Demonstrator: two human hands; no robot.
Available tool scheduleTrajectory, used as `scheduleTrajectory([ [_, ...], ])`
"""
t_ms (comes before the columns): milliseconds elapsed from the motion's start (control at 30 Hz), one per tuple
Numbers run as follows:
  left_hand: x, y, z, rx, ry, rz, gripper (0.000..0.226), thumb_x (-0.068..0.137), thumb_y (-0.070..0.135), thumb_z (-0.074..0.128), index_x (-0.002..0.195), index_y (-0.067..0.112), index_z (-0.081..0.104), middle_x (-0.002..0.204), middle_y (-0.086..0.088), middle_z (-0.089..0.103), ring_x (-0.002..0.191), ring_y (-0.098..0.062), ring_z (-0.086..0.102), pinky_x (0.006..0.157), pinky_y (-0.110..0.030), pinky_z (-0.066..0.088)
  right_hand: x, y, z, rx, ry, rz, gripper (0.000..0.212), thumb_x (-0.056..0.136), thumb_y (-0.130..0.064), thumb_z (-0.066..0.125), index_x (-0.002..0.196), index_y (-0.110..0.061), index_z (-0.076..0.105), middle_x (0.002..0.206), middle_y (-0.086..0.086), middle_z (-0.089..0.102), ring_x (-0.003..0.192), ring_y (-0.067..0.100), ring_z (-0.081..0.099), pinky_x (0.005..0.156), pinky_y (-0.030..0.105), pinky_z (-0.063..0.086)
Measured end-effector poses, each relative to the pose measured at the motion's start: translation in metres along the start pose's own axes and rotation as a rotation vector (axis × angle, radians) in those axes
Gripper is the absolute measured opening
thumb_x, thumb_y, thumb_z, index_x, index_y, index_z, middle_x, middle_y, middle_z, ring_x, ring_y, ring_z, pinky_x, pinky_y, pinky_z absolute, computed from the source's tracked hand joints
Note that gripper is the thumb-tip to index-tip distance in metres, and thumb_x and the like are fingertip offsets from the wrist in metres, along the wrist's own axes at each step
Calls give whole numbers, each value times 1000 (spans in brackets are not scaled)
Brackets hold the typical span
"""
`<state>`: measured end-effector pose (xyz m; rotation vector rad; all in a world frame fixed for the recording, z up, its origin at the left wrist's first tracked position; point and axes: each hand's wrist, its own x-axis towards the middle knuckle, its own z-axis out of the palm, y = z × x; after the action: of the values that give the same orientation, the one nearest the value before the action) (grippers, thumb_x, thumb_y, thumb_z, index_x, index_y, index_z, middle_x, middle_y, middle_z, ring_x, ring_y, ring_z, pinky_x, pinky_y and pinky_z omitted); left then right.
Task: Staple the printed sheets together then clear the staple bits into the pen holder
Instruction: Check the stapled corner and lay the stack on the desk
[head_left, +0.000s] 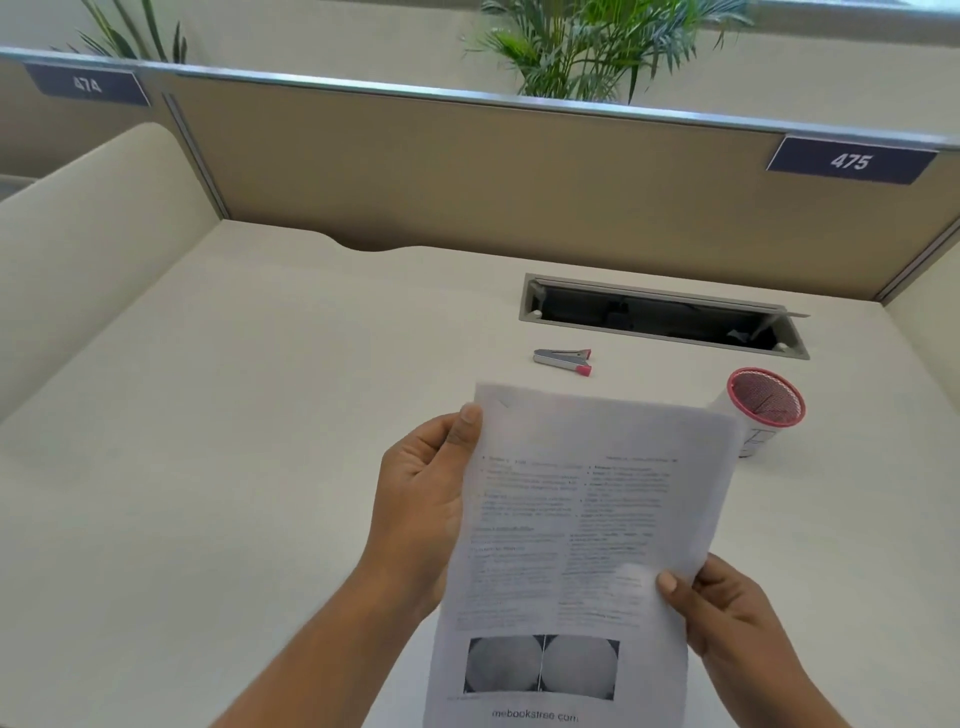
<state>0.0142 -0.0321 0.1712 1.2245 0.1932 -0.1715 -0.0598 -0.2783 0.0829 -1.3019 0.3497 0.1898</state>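
Observation:
I hold the printed sheets (576, 525) above the desk, text facing me, two round pictures near the bottom. My left hand (423, 493) grips their left edge near the top, thumb on the front. My right hand (727, 613) pinches the right edge lower down. A small silver stapler (562, 360) with a pink tip lies on the desk just beyond the paper's top edge. The pen holder (763, 408), a white cup with a pink mesh rim, stands to the right, partly behind the sheets' upper right corner. I see no staple bits.
The cream desk (234, 441) is bounded by a tan partition (467, 171) at the back and cream side panels. An open cable tray slot (665, 319) is set into the desk behind the stapler. Plants stand beyond the partition.

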Motion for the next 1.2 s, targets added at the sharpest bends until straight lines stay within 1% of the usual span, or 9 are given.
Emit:
scheduleTrajectory([
  [133,-1,-17,-14,174,-64,-60,38,92,41,55,106,10,71,99,-7,78,88,-23,76,73,-31,61,8,-3,5,146,25,51,33,76,-6,61,108,-1,69,110,24,71,90,36,72,67,38,62],
  [300,-3,-49,-47,260,-69,-150,33,83,35,75,107,11,74,102,-4,79,99,-24,75,80,-29,59,28,-8,19,260,-84,146,68,52,-16,92,112,3,68,110,27,70,95,42,70,65,41,61],
  [400,8,-54,-66,266,44,-130,41,75,35,75,106,10,73,95,-9,80,91,-26,77,74,-29,61,40,-10,29,109,-189,206,53,67,7,80,117,8,62,104,24,73,86,31,74,61,28,59],
  [533,31,-46,-80,240,140,-102,17,90,7,67,107,7,69,88,-13,79,80,-25,77,62,-21,59,60,-10,39,-128,-282,260,83,45,-36,94,115,-2,67,110,12,74,100,18,72,74,17,53],
  [667,71,-35,-89,282,158,-72,17,93,5,65,109,10,68,91,-8,80,86,-25,77,66,-23,60,91,-21,54,-257,-360,310,46,74,-11,71,119,-3,65,112,10,74,105,22,70,83,23,53],
  [733,98,-27,-92,305,172,-76,16,93,8,66,108,13,67,90,-5,80,85,-23,77,64,-24,60,113,-29,64,-347,-323,289,33,82,-1,66,115,-4,68,94,7,77,77,15,74,65,19,52],
  [833,146,-13,-102,341,165,-137,13,94,14,67,107,14,67,90,-3,80,80,-21,77,62,-26,60,152,-43,79,-453,-205,267,24,89,5,60,104,-8,72,62,1,68,38,8,42,40,17,29],
  [1033,224,-16,-137,476,164,-211,10,93,2,65,100,4,71,91,-16,78,79,-28,71,75,-40,56,242,-60,109,-490,-84,246,15,90,1,58,97,-5,70,73,9,64,49,10,47,45,22,32],
  [1200,271,-30,-148,499,257,-152,11,89,1,69,92,11,74,87,-13,76,77,-25,68,69,-31,52,304,-55,125,-548,-39,219,10,89,-6,63,96,-2,68,83,13,71,68,17,64,56,23,51],
])
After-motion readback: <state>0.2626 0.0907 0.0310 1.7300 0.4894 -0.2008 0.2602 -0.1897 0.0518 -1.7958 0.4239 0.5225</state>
